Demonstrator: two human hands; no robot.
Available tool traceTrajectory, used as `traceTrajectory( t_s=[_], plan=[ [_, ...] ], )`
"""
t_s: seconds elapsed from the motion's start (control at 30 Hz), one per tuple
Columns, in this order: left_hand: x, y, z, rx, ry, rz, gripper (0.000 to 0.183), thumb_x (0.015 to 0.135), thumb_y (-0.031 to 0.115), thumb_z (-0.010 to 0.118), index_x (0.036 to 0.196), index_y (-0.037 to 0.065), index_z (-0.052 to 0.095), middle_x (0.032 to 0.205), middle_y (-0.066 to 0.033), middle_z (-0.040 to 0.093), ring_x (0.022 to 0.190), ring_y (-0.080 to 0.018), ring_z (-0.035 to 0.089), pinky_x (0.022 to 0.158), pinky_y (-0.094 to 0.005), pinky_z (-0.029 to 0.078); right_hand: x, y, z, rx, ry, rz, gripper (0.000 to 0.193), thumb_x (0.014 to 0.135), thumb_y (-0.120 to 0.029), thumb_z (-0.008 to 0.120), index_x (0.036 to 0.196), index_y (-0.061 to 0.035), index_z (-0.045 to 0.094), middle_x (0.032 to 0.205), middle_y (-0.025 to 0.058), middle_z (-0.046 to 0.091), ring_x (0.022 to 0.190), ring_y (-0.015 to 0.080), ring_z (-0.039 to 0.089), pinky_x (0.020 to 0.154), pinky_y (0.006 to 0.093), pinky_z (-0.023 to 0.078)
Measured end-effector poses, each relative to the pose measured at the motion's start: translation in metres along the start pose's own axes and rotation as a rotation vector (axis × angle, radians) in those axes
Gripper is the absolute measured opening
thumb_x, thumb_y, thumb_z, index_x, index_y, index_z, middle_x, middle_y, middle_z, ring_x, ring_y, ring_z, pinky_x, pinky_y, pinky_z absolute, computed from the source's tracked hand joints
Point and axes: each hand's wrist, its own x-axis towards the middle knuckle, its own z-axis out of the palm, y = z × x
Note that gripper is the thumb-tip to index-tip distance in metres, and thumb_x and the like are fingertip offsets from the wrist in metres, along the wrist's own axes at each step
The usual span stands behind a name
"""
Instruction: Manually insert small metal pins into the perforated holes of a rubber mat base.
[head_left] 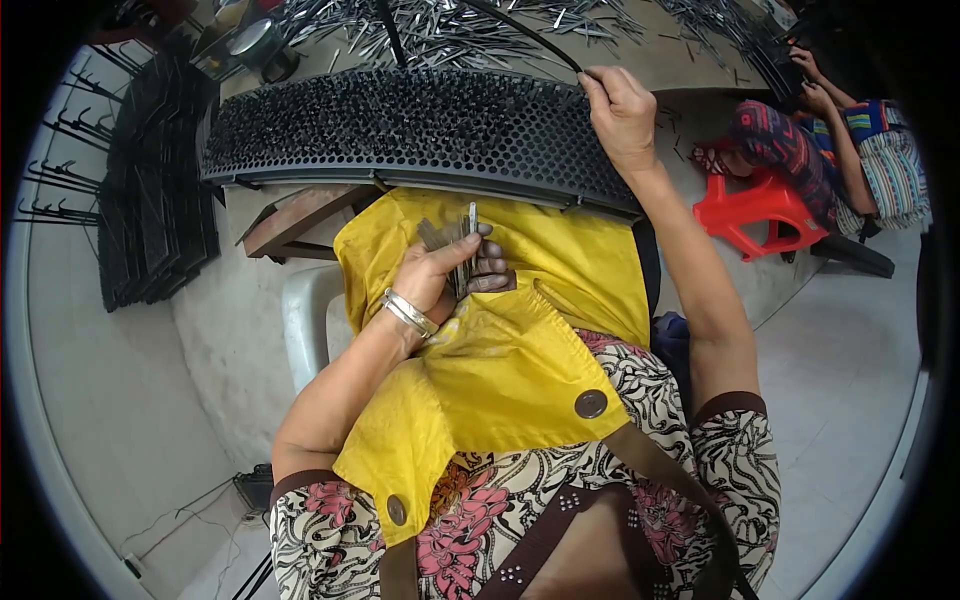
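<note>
My left hand [435,268] is closed round a bundle of thin metal strips [462,265], held above the yellow apron [590,260] on my lap. One pale strip stands up higher than the rest by the thumb. My right hand [624,118] is raised at the right end of a long, curved black perforated tray [560,165]. Its thumb and forefinger are pinched where a thin black bar [535,40] meets them; whatever they grip is hidden. Dark strips stand packed in the tray's holes on the left and middle, while bare holes show toward the right.
Loose metal strips [470,35] lie heaped on the table behind the tray. Black panels with hooked rods [160,190] stand at left, near a round metal tin [262,50]. At right, another person's hands [815,85] are over strips, beside a red stool [765,225].
</note>
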Motion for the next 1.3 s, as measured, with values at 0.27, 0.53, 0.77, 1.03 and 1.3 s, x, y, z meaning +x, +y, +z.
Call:
traceTrajectory(
  t_s=[0.27,0.53,0.77,1.03,1.3],
  plan=[
    [0.0,-0.001,-0.004,0.052,-0.038,0.012,0.024,0.082,0.011,0.052,0.101,-0.002,0.049,0.08,-0.012,0.057,0.07,-0.0215,0.059,0.061,-0.0321,0.05,-0.001,-0.001,0.002,-0.087,-0.116,-0.117,0.006,0.069,-0.001,0.06,0.074,-0.0004,0.056,0.068,0.0112,0.055,0.064,0.0269,0.054,0.057,0.0328,0.043],
    [0.001,0.001,-0.004,0.077,-0.063,-0.007,0.023,0.082,0.013,0.053,0.1,0.0,0.051,0.081,-0.0086,0.057,0.071,-0.0192,0.058,0.06,-0.0289,0.048,-0.016,-0.034,-0.009,-0.215,-0.226,-0.184,0.013,0.068,-0.003,0.061,0.08,0.0003,0.059,0.073,0.0132,0.057,0.069,0.029,0.054,0.061,0.034,0.045],
    [0.0,0.0,-0.001,0.127,-0.091,0.008,0.02,0.081,0.012,0.053,0.094,-0.003,0.05,0.079,-0.0114,0.057,0.069,-0.0208,0.059,0.059,-0.0286,0.049,-0.039,-0.115,-0.023,0.626,-0.624,0.545,0.018,0.073,-0.007,0.063,0.087,0.0032,0.06,0.069,0.0035,0.059,0.06,0.0051,0.051,0.055,0.0195,0.042],
    [-0.002,0.001,0.001,0.124,-0.093,0.005,0.016,0.083,0.011,0.051,0.093,-0.001,0.052,0.079,-0.0114,0.059,0.07,-0.0198,0.059,0.06,-0.0282,0.048,-0.04,-0.108,-0.025,0.748,-0.493,0.744,0.009,0.072,-0.001,0.062,0.081,0.002,0.061,0.069,0.0009,0.058,0.061,0.0044,0.052,0.054,0.0178,0.042],
    [0.002,-0.002,-0.001,0.057,-0.037,0.013,0.021,0.082,0.01,0.051,0.098,-0.005,0.047,0.081,-0.0144,0.057,0.07,-0.0233,0.06,0.061,-0.0317,0.051,-0.002,-0.033,-0.018,0.518,-0.052,0.693,0.012,0.074,-0.004,0.063,0.083,0.0037,0.061,0.067,0.0003,0.057,0.058,0.0044,0.049,0.053,0.0168,0.04]
  ],
)
